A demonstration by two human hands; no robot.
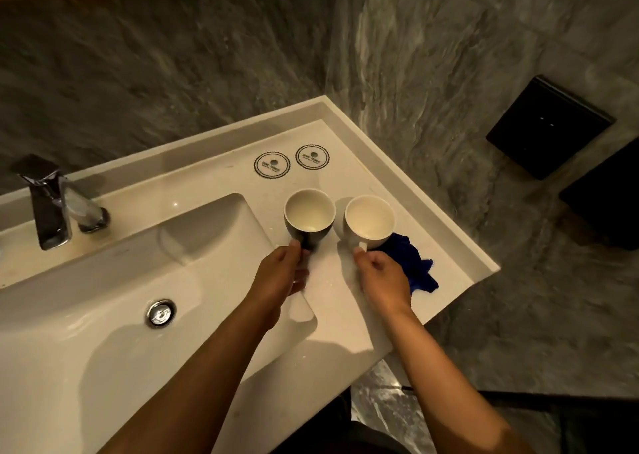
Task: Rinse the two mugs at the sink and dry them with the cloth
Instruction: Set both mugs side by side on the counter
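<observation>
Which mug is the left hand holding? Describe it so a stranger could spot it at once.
Start at the white sink basin and look to the counter on its right, where two mugs stand side by side. The left hand grips the dark mug, the one nearer the basin. It is black outside and white inside, whereas the white mug is white throughout.

Both bare forearms reach up from the near edge toward the far middle of the scene, roughly parallel and a little apart. The left hand [281, 273] lies back upward, fingers curled under and thumb stretched forward, pinching the handle of the dark mug [308, 220]. The right hand [382, 279] is likewise knuckles up, its thumb and forefinger closed on the handle of the white mug [369, 222]. Both wrists are held almost straight. The left arm lies in deeper shadow than the right.
</observation>
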